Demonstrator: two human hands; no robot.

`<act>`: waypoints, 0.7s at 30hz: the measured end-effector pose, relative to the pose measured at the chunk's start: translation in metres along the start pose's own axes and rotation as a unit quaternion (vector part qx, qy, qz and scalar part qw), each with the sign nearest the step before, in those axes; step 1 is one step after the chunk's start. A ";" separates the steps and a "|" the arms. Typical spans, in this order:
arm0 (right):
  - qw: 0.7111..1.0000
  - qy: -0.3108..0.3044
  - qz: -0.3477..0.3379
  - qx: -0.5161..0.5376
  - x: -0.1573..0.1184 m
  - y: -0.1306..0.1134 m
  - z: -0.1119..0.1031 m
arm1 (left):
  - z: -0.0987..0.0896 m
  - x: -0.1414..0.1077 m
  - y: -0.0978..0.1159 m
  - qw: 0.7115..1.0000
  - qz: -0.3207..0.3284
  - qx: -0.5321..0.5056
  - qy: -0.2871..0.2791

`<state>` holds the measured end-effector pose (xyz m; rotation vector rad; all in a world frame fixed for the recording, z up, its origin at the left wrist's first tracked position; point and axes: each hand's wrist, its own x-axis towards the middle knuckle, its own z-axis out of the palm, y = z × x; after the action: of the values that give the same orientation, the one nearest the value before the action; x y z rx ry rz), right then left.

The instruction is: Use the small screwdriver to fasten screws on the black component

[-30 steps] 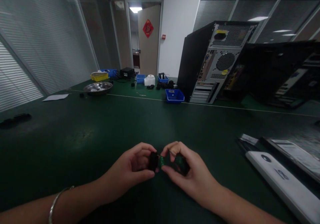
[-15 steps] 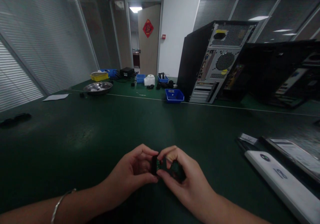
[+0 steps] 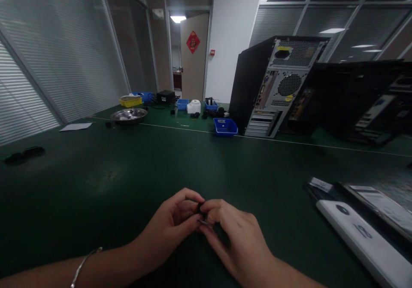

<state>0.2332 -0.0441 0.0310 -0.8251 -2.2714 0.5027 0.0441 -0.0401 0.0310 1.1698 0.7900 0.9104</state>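
Note:
Over the near part of the green table [image 3: 154, 159], both hands meet at their fingertips. My left hand [image 3: 174, 219] is closed, its thumb and fingers pinching a small black part [image 3: 200, 208]. This part is mostly covered by fingers; half a second ago green circuit board showed on it. My right hand [image 3: 236, 232] is closed too, back of the hand turned up, its fingertips on the same part. A thin greyish edge [image 3: 204, 222] shows between the two thumbs. What else lies inside the right hand is hidden.
At right lie a long white case [image 3: 360, 232] and flat drive-like units [image 3: 383, 202]. A black computer tower [image 3: 257, 86] stands behind a blue tray [image 3: 225, 127]. Farther left are a metal bowl [image 3: 129, 115], a yellow basket [image 3: 131, 101] and paper [image 3: 76, 126].
My right hand has rolled over, its back now facing up, with fingers curled further. The green board and dark piece seen in it are now hidden. The view has tilted slightly upward.

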 end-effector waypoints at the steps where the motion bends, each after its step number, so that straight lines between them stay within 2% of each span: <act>1: 1.000 0.005 0.005 0.013 0.000 0.001 0.000 | 0.000 0.001 0.000 1.000 0.000 -0.006 -0.001; 6: 0.994 0.059 0.059 0.068 0.002 0.005 -0.002 | -0.008 0.006 0.002 0.998 0.005 0.033 0.050; 10: 0.993 0.056 0.071 0.073 0.005 0.008 -0.004 | -0.016 0.008 0.004 0.996 0.028 0.069 0.047; 15: 0.996 0.015 0.070 0.048 0.006 0.014 -0.009 | -0.023 0.008 0.003 0.994 0.040 0.089 0.041; 21: 0.995 -0.055 0.081 0.033 0.005 0.019 -0.013 | -0.024 0.004 0.002 0.993 0.035 0.111 -0.017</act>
<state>0.2472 -0.0259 0.0320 -0.9750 -2.2835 0.7098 0.0245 -0.0266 0.0274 1.4119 0.8431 0.8724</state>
